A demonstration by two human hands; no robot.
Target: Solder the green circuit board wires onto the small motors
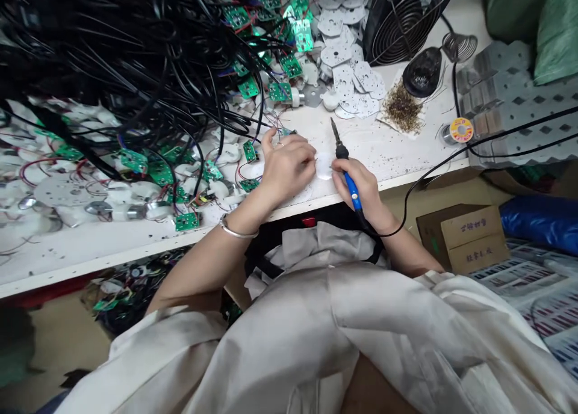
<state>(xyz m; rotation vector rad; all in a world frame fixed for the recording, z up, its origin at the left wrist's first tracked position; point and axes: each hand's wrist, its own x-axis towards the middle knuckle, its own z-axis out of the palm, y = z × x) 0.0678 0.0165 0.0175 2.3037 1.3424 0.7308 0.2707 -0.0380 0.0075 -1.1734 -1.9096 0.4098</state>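
Mid-frame, I saw the right hand gripping a blue iron, its tip toward the top. Just to its left, the left hand curled over the bench; whether it pinched anything, I couldn't tell. Cables crowded the upper left.

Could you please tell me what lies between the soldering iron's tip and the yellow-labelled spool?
In the head view, a heap of brownish bits lies between the soldering iron's tip and the spool, with white tabletop on either side.
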